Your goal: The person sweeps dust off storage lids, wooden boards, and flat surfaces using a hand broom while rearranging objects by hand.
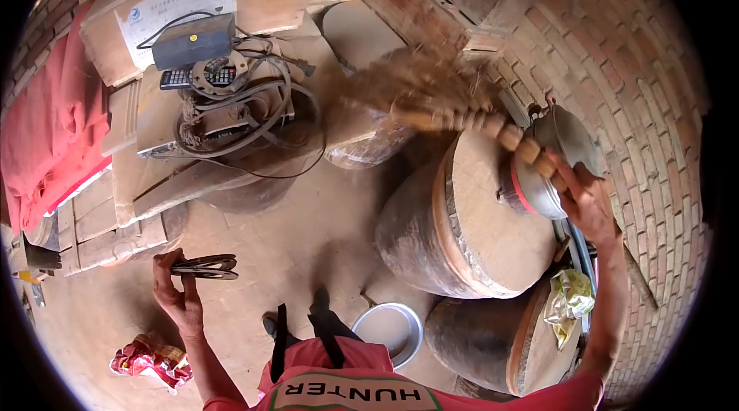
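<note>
My right hand (588,202) grips the bound handle of a straw hand broom (476,123). Its bristles, blurred by motion, spread over the gap between a board-topped stand and a large jar (419,218). Beneath the handle, a metal pot with a red band (531,188) rests on that jar's flat round lid (493,234). At the lower left, my left hand (178,297) is closed on a few dark, flat rings (206,266), held together above the floor; their exact kind is unclear.
A cluttered board at left carries coiled cable (285,103), a dark box (194,40) and a remote control (175,78). Red cloth (61,118) hangs beside it. A metal basin (416,334) stands near my feet. Another jar (469,342) and a brick wall (647,165) border the right.
</note>
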{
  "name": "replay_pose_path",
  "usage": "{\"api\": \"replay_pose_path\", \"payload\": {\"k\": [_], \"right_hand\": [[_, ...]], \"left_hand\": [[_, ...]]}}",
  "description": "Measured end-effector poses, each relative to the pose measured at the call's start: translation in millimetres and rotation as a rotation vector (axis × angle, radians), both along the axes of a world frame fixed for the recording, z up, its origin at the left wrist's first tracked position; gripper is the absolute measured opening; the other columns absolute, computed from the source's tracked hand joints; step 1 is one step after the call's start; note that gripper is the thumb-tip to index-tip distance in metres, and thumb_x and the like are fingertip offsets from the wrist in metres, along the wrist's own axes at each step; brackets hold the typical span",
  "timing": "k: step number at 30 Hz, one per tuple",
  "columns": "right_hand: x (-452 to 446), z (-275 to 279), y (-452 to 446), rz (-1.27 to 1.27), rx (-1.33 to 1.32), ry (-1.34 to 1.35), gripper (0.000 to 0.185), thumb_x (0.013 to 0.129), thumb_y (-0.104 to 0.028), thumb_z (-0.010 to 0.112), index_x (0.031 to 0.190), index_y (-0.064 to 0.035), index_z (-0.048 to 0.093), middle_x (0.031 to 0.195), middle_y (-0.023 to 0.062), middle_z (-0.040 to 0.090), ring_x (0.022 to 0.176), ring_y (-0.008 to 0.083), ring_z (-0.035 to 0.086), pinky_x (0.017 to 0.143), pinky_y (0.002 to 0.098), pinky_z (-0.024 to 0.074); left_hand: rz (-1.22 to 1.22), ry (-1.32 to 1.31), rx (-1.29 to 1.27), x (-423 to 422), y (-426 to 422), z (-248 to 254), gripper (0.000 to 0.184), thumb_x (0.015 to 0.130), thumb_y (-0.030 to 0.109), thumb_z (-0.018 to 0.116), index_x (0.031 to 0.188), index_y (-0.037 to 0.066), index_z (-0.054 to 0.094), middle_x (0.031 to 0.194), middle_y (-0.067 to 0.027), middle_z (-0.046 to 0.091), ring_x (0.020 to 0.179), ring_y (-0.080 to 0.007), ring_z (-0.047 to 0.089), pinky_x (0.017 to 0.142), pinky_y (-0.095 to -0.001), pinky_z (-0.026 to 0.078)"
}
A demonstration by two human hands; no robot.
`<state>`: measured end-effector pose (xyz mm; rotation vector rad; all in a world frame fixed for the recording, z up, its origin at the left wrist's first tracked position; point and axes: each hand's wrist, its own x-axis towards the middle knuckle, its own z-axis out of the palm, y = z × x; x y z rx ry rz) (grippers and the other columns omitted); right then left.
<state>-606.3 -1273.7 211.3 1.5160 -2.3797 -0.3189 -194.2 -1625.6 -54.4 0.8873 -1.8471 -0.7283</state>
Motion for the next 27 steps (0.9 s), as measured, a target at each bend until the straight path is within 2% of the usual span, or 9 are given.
{"api": "replay_pose_path", "payload": {"k": [8, 10, 13, 15, 18, 20, 22, 24, 27], "right_hand": [[-146, -120, -120, 0.024, -0.255, -0.082, 0.078, 0.075, -0.010, 0.067, 0.145, -0.0242, 0.036, 0.091, 0.0211, 0.066, 0.083, 0.0393, 0.064, 0.073, 0.0476, 0.0510], [-174, -147, -185, -0.153, -0.140, -0.126, 0.075, 0.077, -0.012, 0.066, 0.145, -0.0242, 0.036, 0.094, 0.0205, 0.066, 0.088, 0.0376, 0.064, 0.077, 0.0476, 0.0511], [-188, -179, -284, -0.170, -0.089, -0.215, 0.068, 0.080, -0.009, 0.058, 0.144, -0.0204, 0.039, 0.104, 0.0168, 0.067, 0.099, 0.0362, 0.063, 0.084, 0.0459, 0.0499], [-178, -188, -314, -0.143, -0.006, -0.287, 0.074, 0.078, -0.007, 0.058, 0.146, -0.0209, 0.034, 0.100, 0.0188, 0.066, 0.095, 0.0373, 0.063, 0.079, 0.0465, 0.0505], [-191, -213, -298, -0.006, 0.034, -0.205, 0.081, 0.076, -0.006, 0.061, 0.149, -0.0202, 0.030, 0.092, 0.0209, 0.064, 0.083, 0.0398, 0.063, 0.069, 0.0475, 0.0510], [-192, -208, -270, 0.096, 0.074, -0.115, 0.079, 0.076, -0.006, 0.060, 0.148, -0.0164, 0.031, 0.089, 0.0218, 0.064, 0.077, 0.0390, 0.064, 0.067, 0.0472, 0.0512], [-167, -177, -224, 0.148, 0.137, -0.060, 0.075, 0.076, -0.006, 0.059, 0.147, -0.0107, 0.034, 0.088, 0.0238, 0.064, 0.073, 0.0367, 0.064, 0.068, 0.0466, 0.0520], [-153, -165, -166, 0.242, 0.136, -0.007, 0.075, 0.077, -0.006, 0.060, 0.147, -0.0118, 0.034, 0.080, 0.0210, 0.062, 0.068, 0.0354, 0.063, 0.063, 0.0466, 0.0506], [-84, -133, -85, 0.172, 0.233, -0.068, 0.080, 0.077, -0.005, 0.061, 0.149, -0.0159, 0.029, 0.085, 0.0203, 0.058, 0.066, 0.0359, 0.059, 0.060, 0.0463, 0.0482]], "left_hand": [[0.154, -0.146, -0.034, 35, 13, 4, 0.032, 0.073, -0.005, 0.051, 0.104, -0.006, 0.059, 0.089, -0.0149, 0.056, 0.083, -0.0281, 0.057, 0.078, -0.0363, 0.046], [0.219, -0.189, -0.052, 45, 23, 3, 0.034, 0.072, -0.003, 0.051, 0.105, -0.007, 0.058, 0.089, -0.0158, 0.056, 0.084, -0.0287, 0.056, 0.079, -0.0373, 0.045], [0.295, -0.228, 0.052, 67, 41, -9, 0.031, 0.078, 0.006, 0.053, 0.107, -0.005, 0.057, 0.094, -0.0134, 0.057, 0.088, -0.0261, 0.055, 0.081, -0.0369, 0.045], [0.348, -0.136, 0.176, 76, 56, -21, 0.025, 0.084, 0.009, 0.056, 0.107, -0.002, 0.058, 0.095, -0.0106, 0.058, 0.090, -0.0239, 0.057, 0.083, -0.0360, 0.046], [0.426, -0.269, 0.139, 87, 69, -45, 0.024, 0.086, 0.011, 0.058, 0.107, -0.001, 0.059, 0.095, -0.0106, 0.059, 0.089, -0.0234, 0.058, 0.082, -0.0351, 0.048], [0.315, -0.269, 0.071, 65, 66, -34, 0.025, 0.080, -0.002, 0.058, 0.105, -0.001, 0.060, 0.095, -0.0106, 0.059, 0.087, -0.0236, 0.057, 0.078, -0.0357, 0.047], [0.321, -0.302, 0.095, 60, 63, -34, 0.027, 0.079, -0.004, 0.057, 0.105, -0.002, 0.060, 0.093, -0.0109, 0.058, 0.084, -0.0244, 0.057, 0.076, -0.0359, 0.047], [0.258, -0.267, 0.041, 58, 54, -42, 0.028, 0.077, -0.005, 0.057, 0.105, -0.003, 0.060, 0.089, -0.0120, 0.057, 0.081, -0.0254, 0.056, 0.076, -0.0351, 0.046], [0.156, -0.107, 0.075, 51, 45, -41, 0.029, 0.075, -0.008, 0.056, 0.103, -0.003, 0.060, 0.085, -0.0118, 0.056, 0.079, -0.0246, 0.055, 0.075, -0.0336, 0.045]]}}
